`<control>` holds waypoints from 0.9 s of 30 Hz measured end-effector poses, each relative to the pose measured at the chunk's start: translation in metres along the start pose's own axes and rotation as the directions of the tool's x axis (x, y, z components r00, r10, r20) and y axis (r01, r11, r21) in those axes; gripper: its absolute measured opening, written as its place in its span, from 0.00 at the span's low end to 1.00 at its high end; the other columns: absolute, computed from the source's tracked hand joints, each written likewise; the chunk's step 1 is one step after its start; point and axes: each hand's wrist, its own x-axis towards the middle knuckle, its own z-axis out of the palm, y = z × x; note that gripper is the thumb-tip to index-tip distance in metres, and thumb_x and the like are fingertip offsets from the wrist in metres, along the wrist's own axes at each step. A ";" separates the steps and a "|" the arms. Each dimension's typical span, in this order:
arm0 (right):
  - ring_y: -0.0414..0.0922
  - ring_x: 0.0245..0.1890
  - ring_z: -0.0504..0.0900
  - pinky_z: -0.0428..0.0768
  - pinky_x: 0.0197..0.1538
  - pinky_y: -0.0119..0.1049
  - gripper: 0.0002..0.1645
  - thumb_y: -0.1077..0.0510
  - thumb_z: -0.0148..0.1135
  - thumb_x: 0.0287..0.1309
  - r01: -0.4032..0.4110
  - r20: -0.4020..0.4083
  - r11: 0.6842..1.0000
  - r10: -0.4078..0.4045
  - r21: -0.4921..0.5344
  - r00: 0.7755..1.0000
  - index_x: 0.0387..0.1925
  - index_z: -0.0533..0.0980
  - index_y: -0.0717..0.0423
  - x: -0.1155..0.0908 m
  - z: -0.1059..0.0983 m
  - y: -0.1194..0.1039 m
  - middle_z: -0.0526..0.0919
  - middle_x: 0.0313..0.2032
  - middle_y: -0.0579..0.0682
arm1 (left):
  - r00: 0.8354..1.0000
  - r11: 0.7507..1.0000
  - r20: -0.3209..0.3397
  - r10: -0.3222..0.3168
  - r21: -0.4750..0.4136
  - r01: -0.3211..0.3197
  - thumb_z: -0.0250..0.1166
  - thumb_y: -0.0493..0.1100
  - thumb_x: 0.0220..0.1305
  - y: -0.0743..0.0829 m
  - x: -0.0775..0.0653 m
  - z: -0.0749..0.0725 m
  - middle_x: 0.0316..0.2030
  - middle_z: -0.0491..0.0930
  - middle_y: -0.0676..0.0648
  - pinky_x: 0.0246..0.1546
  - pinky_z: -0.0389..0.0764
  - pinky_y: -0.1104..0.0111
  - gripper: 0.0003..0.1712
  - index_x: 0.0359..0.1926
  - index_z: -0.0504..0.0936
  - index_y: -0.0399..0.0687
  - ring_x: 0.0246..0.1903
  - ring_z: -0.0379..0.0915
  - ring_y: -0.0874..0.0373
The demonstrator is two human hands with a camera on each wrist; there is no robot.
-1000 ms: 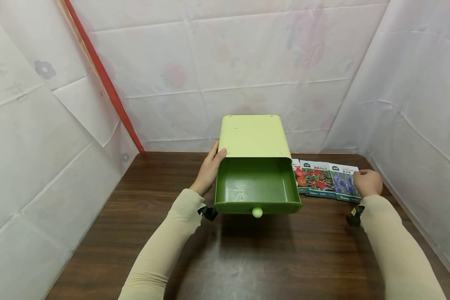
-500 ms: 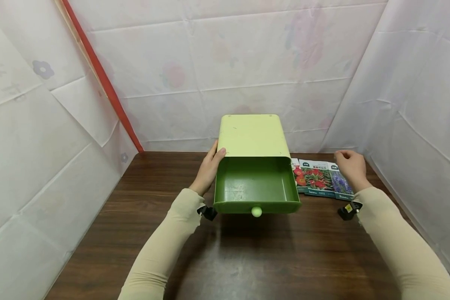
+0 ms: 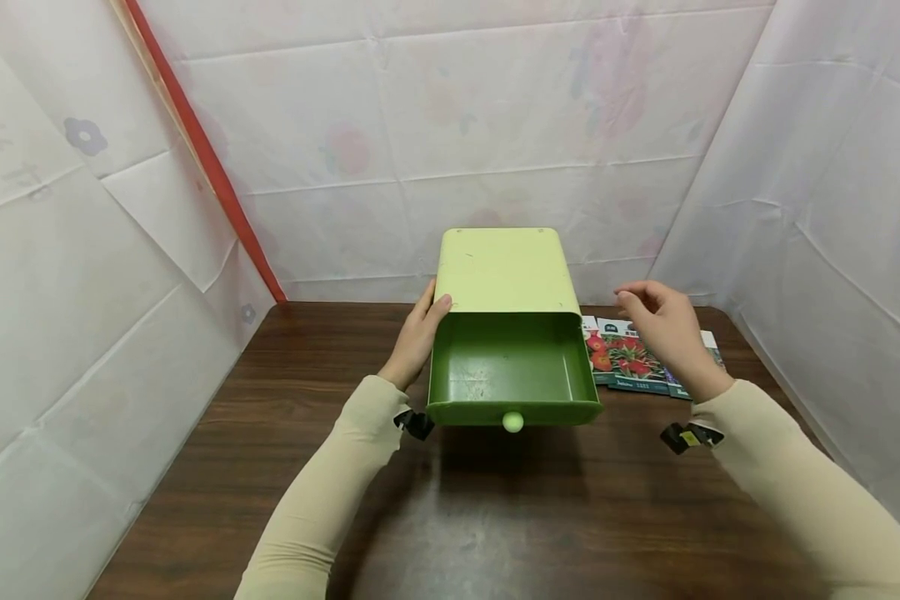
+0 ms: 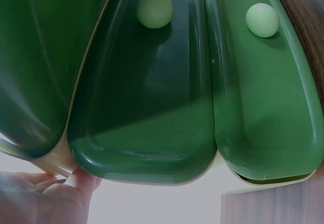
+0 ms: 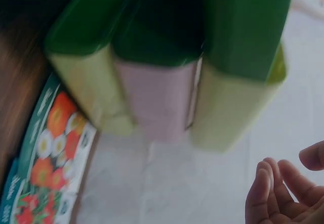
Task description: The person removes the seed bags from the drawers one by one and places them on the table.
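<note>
A small green plastic drawer cabinet (image 3: 504, 268) stands on the table with its top drawer (image 3: 513, 367) pulled out and nothing inside. My left hand (image 3: 417, 337) rests flat along the cabinet's left side, thumb at the front upper corner. In the left wrist view that hand (image 4: 55, 196) touches the casing beside the pulled-out drawer. My right hand (image 3: 663, 329) hovers over the seed packets (image 3: 630, 362), right of the cabinet, its fingers loosely bent around nothing. The right wrist view shows this hand (image 5: 286, 193) empty, with a flower-pictured packet (image 5: 53, 153) by the cabinet's foot.
Two lower drawers, the middle one (image 4: 147, 107) and the bottom one (image 4: 273, 102), are closed and have round knobs. The dark wooden table (image 3: 495, 517) reaches toward me. White patterned sheeting (image 3: 420, 125) hangs behind and at both sides.
My right hand has moved left from the far-right packet, rising over the packets toward the cabinet, and its fingers have loosened. The left hand and the drawer have stayed where they were.
</note>
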 end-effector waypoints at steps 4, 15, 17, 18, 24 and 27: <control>0.36 0.29 0.75 0.74 0.29 0.31 0.19 0.44 0.49 0.65 0.098 0.021 0.995 -0.099 0.012 0.995 0.46 0.77 0.51 -0.012 0.006 -0.021 0.80 0.37 0.52 | 1.000 1.000 0.003 0.001 -0.009 -0.001 0.45 0.62 0.68 -0.007 0.005 -0.001 0.72 0.40 0.54 0.67 0.49 0.55 0.39 0.72 0.40 0.58 0.70 0.35 0.58; 0.40 0.24 0.75 0.72 0.24 0.31 0.06 0.55 0.54 0.64 0.301 0.158 0.949 -0.312 0.092 0.937 0.39 0.77 0.49 -0.050 0.024 -0.061 0.79 0.30 0.45 | 1.000 1.000 -0.027 0.015 -0.022 -0.016 0.47 0.71 0.60 -0.029 0.016 0.000 0.70 0.42 0.63 0.67 0.49 0.56 0.41 0.70 0.43 0.71 0.69 0.36 0.64; 0.40 0.24 0.75 0.72 0.24 0.31 0.05 0.56 0.54 0.64 0.334 0.178 0.936 -0.349 0.110 0.920 0.38 0.77 0.47 -0.058 0.027 -0.066 0.78 0.29 0.44 | 0.999 1.000 -0.033 0.020 -0.023 -0.020 0.47 0.72 0.59 -0.030 0.016 0.000 0.70 0.43 0.63 0.67 0.50 0.56 0.42 0.70 0.44 0.71 0.69 0.37 0.64; 0.40 0.24 0.75 0.72 0.24 0.31 0.05 0.56 0.54 0.64 0.349 0.190 0.930 -0.366 0.118 0.911 0.37 0.76 0.46 -0.061 0.028 -0.067 0.78 0.28 0.43 | 0.999 0.999 -0.034 0.022 -0.023 -0.023 0.47 0.73 0.59 -0.030 0.016 0.000 0.70 0.43 0.63 0.67 0.50 0.56 0.42 0.70 0.44 0.72 0.69 0.37 0.64; 0.36 0.24 0.73 0.72 0.25 0.30 0.04 0.56 0.54 0.63 0.404 0.249 0.903 -0.430 0.147 0.868 0.36 0.76 0.45 -0.080 0.035 -0.073 0.78 0.28 0.42 | 1.000 1.000 -0.027 0.009 -0.026 -0.010 0.47 0.71 0.60 -0.029 0.016 0.000 0.70 0.42 0.62 0.67 0.49 0.55 0.42 0.70 0.43 0.71 0.70 0.36 0.63; 0.35 0.24 0.73 0.73 0.25 0.29 0.04 0.58 0.56 0.62 0.428 0.273 0.888 -0.459 0.166 0.846 0.36 0.77 0.45 -0.091 0.039 -0.074 0.78 0.29 0.39 | 1.000 0.999 -0.012 -0.011 -0.030 0.011 0.47 0.70 0.61 -0.027 0.016 -0.001 0.70 0.40 0.61 0.67 0.49 0.55 0.41 0.70 0.41 0.70 0.70 0.35 0.62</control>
